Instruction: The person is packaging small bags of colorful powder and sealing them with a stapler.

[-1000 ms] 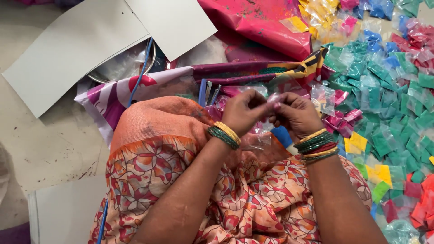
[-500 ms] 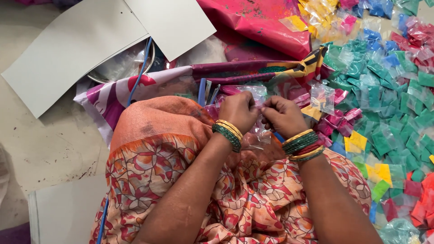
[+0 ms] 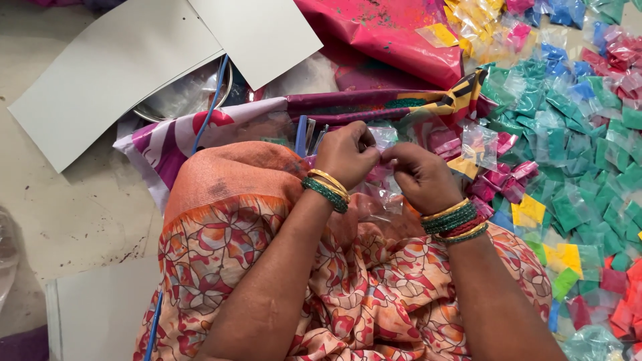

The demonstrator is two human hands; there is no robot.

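Here both hands meet over the lap: the left hand (image 3: 344, 155) and right hand (image 3: 420, 176) pinch one clear packet (image 3: 386, 138) between fingertips. Coloured packets (image 3: 568, 200) lie heaped just right.

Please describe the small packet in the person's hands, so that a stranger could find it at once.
Look above the orange patterned cloth on the lap, where the left hand and right hand meet. The clear packet is pinched between them; unlike the loose packets alongside, it is held up.
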